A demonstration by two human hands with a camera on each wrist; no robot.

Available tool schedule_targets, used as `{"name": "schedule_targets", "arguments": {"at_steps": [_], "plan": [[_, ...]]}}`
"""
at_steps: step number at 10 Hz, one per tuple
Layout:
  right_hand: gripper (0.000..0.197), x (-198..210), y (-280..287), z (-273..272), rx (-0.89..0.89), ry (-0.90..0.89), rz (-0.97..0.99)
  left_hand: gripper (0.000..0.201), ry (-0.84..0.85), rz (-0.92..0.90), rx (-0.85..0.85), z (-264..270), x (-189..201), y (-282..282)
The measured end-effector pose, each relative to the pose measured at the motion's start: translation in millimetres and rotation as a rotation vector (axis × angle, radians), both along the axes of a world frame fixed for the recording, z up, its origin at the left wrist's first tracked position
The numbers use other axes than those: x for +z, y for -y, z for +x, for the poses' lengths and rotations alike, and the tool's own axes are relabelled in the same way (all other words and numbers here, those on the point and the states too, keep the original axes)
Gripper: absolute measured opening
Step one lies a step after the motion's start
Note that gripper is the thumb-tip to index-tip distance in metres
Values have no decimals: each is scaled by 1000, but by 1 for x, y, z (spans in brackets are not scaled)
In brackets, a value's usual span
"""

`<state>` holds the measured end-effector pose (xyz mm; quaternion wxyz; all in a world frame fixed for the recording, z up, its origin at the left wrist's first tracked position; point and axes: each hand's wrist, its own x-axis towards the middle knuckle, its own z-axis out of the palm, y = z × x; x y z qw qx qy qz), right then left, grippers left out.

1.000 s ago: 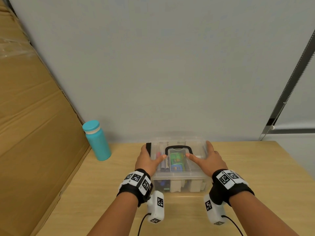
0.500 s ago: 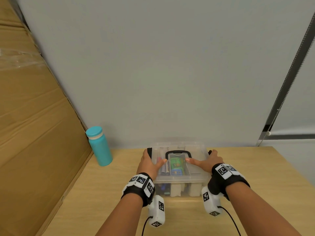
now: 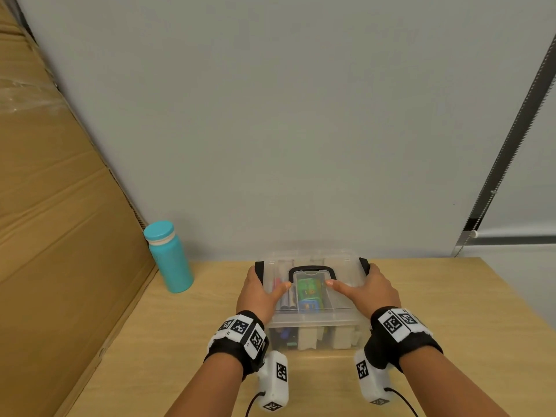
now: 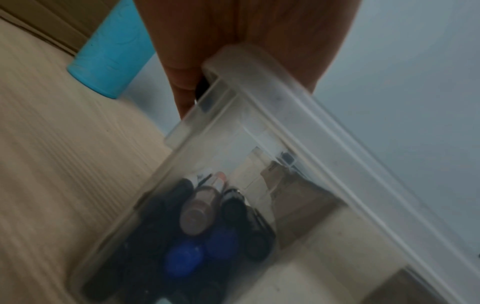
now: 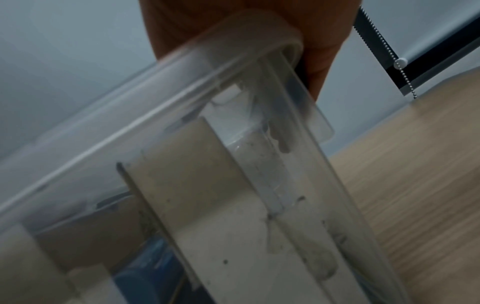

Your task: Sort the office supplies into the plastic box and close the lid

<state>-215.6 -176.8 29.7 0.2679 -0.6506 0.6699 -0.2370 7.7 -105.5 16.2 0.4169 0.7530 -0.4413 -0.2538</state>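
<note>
Nearest the camera, both wrists carry black bands with square black-and-white coded tags; no readable writing shows anywhere. The left hand [image 3: 261,291] lies on the left end of the lid [image 3: 343,299], thumb flat on top and fingers curled over the black side clip [image 3: 259,267]. The right hand [image 3: 368,291] mirrors it, thumb on the lid and fingers wrapped over the right end at the other clip [image 3: 364,265]. Since a second ago both hands have slid outward from the lid's middle to its ends. The clear plastic box [image 3: 313,338] sits closed on the wooden table [image 3: 451,311], markers [image 4: 197,216] and a green item [image 3: 308,288] visible inside. Bare tabletop lies right of and in front of the box; its far side is near the grey wall [image 3: 301,115]. A teal bottle [image 3: 168,257] stands left, beside the cardboard [image 3: 60,221].
</note>
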Motion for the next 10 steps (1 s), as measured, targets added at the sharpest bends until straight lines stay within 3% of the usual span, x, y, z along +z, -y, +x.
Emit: {"name": "schedule_targets", "arguments": {"at_steps": [3,6,8,9,10], "plan": [[112,-1,1,4,36,-212,-59,68,7,-73,5,-2,-4,0],[115,-4,6,3,29,12,-22,84,49,32,5,-1,0,2],[108,10,-3,3,86,-120,32,92,297,266,-4,-9,21,-4],[97,15,-9,-3,127,-55,75,90,394,360,-3,-13,30,-7],[92,11,-34,-19,89,113,56,90,321,267,-21,-12,21,-28]]}}
